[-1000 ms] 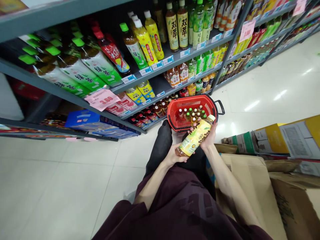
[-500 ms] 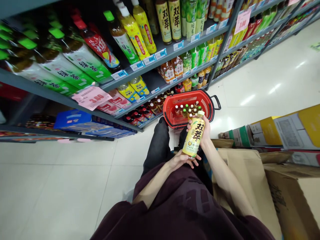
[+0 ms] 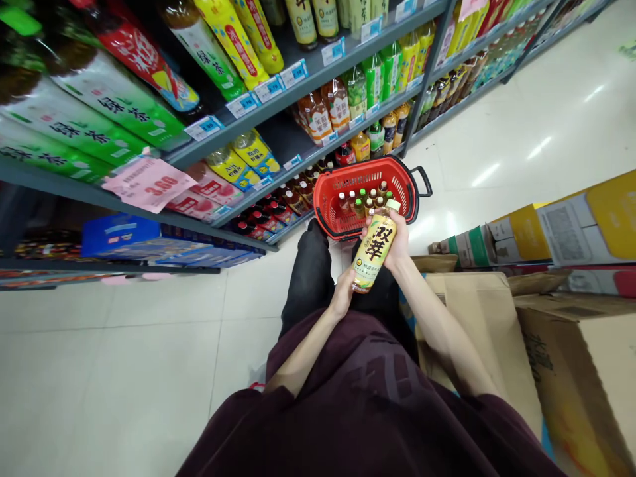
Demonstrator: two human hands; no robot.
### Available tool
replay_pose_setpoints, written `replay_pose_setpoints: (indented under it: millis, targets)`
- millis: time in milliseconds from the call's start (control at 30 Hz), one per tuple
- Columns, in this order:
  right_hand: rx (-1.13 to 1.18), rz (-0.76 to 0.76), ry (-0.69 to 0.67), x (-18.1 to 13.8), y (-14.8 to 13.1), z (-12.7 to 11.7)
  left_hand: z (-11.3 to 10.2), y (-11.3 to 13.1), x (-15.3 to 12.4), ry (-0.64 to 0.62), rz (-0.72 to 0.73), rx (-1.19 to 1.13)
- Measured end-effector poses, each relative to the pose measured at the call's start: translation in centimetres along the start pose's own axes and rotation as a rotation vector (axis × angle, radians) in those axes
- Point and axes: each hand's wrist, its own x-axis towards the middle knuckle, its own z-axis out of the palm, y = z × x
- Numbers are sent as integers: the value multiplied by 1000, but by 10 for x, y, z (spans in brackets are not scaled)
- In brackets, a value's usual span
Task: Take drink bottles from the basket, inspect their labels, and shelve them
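One yellow-labelled clear plastic bottle (image 3: pixel 373 249), pale-capped, is tilted above black-trousered legs (image 3: pixel 307 278). Left hand (image 3: pixel 342 293): fingers curled round its base. Right hand (image 3: pixel 397 240): fingers wrapped below its cap. Beyond: one red plastic basket (image 3: pixel 325 197), roughly ten small capped bottles (image 3: pixel 359 210) inside.

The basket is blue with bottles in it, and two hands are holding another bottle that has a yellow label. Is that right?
Not quite: the basket is red, not blue, as the head view shows. It does have bottles in it, and the left hand and right hand are holding a yellow-label bottle.
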Motion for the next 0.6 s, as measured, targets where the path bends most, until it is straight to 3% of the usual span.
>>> replay_pose_setpoints:
  millis: [100,200,300,400,500,600]
  targets:
    - [31,-34,13,-1,-2,2,-9,-7,9,55,-14,-83]
    - [48,-59,55,-1,-7,3,-24,-13,20,61,81,176]
    - [66,-53,69,0,-10,1,-35,-16,23,-27,157,498]
    - [81,-53,50,2,-8,-2,-31,-18,19,-196,293,905]
    - [61,-58,4,3,-5,-4,-17,-23,16,-483,428,1353]
    - [47,-52,-2,3,-4,-3,-7,-27,21,-691,522,1608]
